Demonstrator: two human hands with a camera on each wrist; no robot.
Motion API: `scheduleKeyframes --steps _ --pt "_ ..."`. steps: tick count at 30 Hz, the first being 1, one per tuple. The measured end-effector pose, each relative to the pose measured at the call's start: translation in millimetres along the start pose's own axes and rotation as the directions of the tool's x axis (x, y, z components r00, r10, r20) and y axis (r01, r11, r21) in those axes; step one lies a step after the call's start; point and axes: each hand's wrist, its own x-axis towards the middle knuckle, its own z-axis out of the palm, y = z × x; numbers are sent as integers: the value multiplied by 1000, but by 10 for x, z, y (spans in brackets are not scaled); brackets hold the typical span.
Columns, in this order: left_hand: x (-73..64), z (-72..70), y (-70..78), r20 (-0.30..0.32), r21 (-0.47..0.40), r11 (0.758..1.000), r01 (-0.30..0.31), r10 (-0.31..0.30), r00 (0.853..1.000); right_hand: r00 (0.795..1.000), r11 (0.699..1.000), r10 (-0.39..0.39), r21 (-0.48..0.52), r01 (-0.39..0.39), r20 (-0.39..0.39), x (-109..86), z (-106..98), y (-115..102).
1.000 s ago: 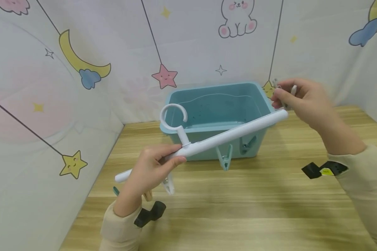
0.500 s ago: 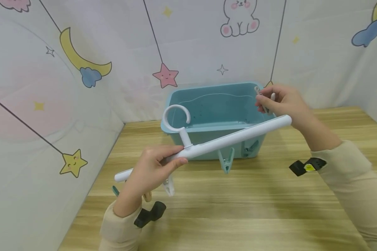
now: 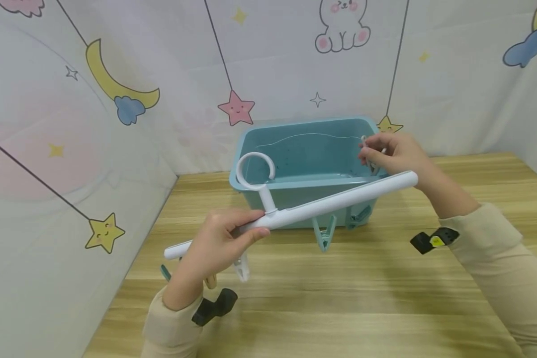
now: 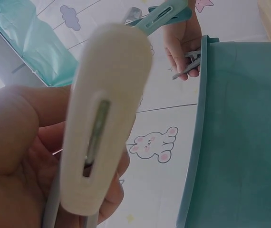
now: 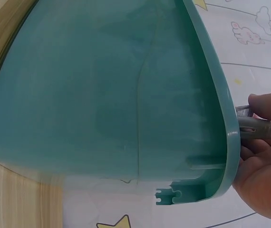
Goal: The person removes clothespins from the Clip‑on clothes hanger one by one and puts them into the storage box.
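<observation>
My left hand grips a white clothes hanger just below its hook, holding the bar aslant in front of a teal bin. Two teal clothespins hang under the bar's right half. Below the left part are a white clothespin, a beige clothespin and a green one, partly hidden by the hand. A pale clothespin fills the middle of the left wrist view. My right hand pinches a grey clothespin by the bin's right rim.
The bin stands on a wood-grain table against a white cloth backdrop printed with stars, moons and a bear. Both wrists wear black camera mounts.
My right hand has moved left and down with the grey clothespin, from beyond the hanger's right end to the bin's right side. The hanger has dropped slightly at its right end.
</observation>
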Motion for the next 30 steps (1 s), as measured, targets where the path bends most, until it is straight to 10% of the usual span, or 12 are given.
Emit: scheduleKeyframes --steps 30 --pt "-6 28 13 41 -6 998 66 -66 997 986 1000 0 -28 5 165 -25 1 30"
